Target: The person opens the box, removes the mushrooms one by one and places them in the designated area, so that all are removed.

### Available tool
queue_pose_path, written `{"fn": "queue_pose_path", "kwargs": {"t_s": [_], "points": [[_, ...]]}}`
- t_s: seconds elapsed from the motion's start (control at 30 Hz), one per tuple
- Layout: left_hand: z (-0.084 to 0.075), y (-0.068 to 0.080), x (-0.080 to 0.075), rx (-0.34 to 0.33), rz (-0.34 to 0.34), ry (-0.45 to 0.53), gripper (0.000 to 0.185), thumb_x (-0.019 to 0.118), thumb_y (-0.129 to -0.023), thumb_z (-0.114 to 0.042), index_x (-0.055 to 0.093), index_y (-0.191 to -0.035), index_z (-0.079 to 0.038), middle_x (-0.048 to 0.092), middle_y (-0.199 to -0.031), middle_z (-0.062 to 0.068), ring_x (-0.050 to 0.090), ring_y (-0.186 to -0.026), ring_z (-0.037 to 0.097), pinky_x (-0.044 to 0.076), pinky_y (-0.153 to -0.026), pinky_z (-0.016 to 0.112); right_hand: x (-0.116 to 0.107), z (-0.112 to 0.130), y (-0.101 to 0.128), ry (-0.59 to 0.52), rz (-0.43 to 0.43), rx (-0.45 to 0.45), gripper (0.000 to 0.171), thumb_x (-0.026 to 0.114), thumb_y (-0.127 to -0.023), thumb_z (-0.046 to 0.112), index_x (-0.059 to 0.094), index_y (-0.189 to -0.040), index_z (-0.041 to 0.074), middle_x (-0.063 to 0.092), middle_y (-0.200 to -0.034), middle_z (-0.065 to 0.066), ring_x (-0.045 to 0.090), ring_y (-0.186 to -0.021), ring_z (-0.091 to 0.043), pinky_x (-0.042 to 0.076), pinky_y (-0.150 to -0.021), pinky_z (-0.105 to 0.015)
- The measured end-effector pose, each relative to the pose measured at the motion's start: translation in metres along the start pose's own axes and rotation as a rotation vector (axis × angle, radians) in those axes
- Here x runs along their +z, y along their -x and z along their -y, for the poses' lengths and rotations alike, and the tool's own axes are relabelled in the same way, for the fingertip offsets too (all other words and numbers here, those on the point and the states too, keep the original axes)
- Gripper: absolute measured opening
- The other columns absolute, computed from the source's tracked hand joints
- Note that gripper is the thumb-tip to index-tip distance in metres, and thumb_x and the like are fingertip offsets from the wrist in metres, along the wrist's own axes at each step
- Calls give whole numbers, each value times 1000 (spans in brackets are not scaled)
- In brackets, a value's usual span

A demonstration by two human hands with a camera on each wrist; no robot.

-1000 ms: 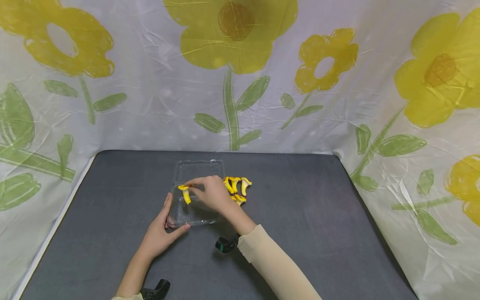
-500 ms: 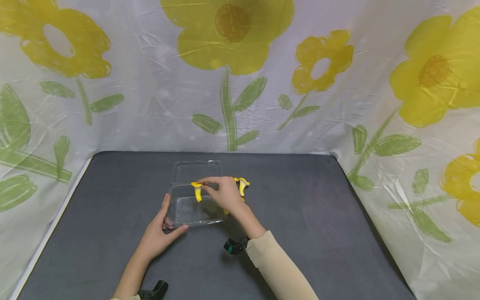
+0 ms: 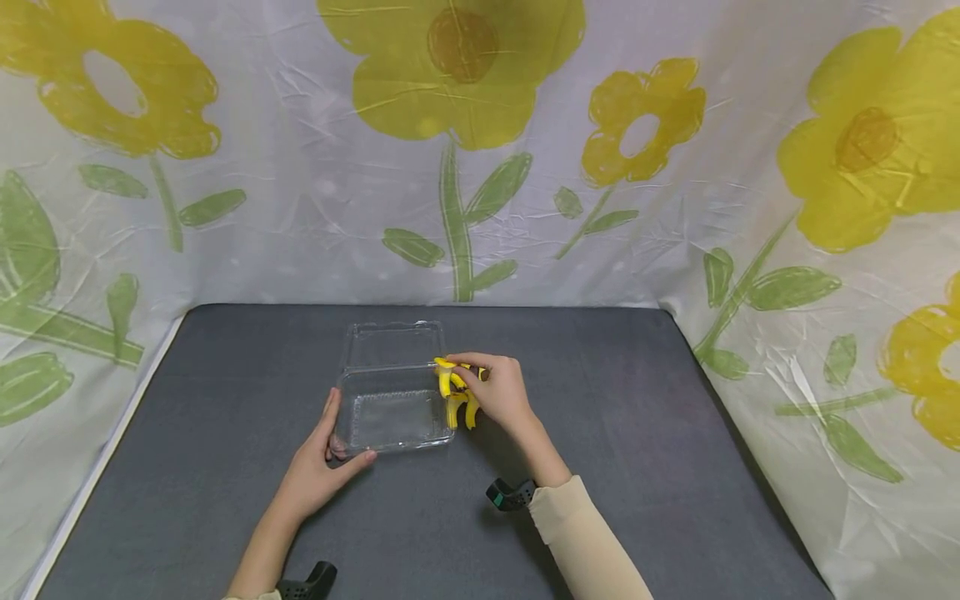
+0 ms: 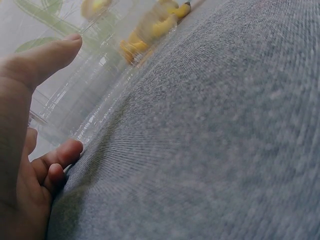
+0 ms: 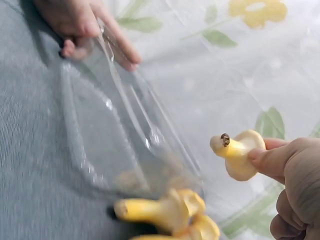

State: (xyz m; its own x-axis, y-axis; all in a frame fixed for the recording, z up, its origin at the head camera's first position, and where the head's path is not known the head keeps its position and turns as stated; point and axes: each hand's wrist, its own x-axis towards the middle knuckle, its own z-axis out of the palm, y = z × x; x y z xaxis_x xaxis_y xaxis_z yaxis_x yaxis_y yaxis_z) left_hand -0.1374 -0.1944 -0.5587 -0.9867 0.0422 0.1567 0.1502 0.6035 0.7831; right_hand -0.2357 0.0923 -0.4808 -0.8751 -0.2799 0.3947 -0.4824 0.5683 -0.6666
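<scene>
A clear plastic container (image 3: 358, 443) lies on the grey table with its lid (image 3: 393, 342) opened back. My left hand (image 3: 339, 440) grips its near left corner, thumb along the side wall; the left wrist view shows that hand (image 4: 35, 150) against the clear container wall (image 4: 85, 100). My right hand (image 3: 471, 377) pinches a yellow mushroom (image 3: 445, 379) by its cap just past the container's right edge. In the right wrist view the held mushroom (image 5: 236, 152) hangs above a small pile of yellow mushrooms (image 5: 172, 212) beside the container (image 5: 115, 140).
The mushroom pile (image 3: 463, 410) lies on the grey table (image 3: 637, 417) right of the container. A flower-printed cloth (image 3: 465, 150) walls in the back and both sides. Black wrist devices (image 3: 512, 493) sit on both arms.
My right hand has carried the yellow mushroom from above the container's left part rightwards, to over the pile beside the container. The left hand has kept its hold on the corner.
</scene>
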Motion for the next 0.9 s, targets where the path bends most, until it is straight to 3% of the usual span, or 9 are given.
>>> {"fn": "queue_pose_path", "kwargs": {"t_s": [0.3,0.4,0.5,0.73,0.9], "points": [[1,0,1,-14,3,-5,112,82,-79,-47,8,-161,-25,12,-166,6,44,-73,6,40,-68,23,-24,-31,22,-36,-77,83,18,73,-91,18,79,-108,19,76,-96,3,20,-31,-2,26,-34,-24],[1,0,1,-15,10,-3,112,81,-80,-47,7,-161,-24,11,-166,6,44,-73,7,41,-68,23,-30,-40,31,-62,-96,109,19,73,-91,19,78,-109,16,76,-81,-3,19,-31,-2,25,-34,-24],[1,0,0,-18,17,-1,112,81,-80,-46,6,-161,-24,10,-167,5,44,-73,7,41,-68,23,-34,-49,40,-68,-111,125,19,73,-91,18,78,-109,14,75,-77,-9,19,-32,-2,24,-33,-22],[-1,1,-1,-19,24,-7,111,80,-82,-45,4,-161,-26,10,-167,4,42,-72,7,40,-69,23,-31,-65,58,-48,-123,184,18,74,-91,22,79,-107,17,76,-87,2,28,-33,-1,28,-35,-23],[-2,1,-1,-14,25,-2,112,80,-81,-45,4,-161,-24,20,-164,5,41,-74,8,38,-70,24,-24,-74,64,-43,-116,203,17,73,-91,25,79,-107,21,76,-94,5,28,-33,3,29,-35,-22]]}}
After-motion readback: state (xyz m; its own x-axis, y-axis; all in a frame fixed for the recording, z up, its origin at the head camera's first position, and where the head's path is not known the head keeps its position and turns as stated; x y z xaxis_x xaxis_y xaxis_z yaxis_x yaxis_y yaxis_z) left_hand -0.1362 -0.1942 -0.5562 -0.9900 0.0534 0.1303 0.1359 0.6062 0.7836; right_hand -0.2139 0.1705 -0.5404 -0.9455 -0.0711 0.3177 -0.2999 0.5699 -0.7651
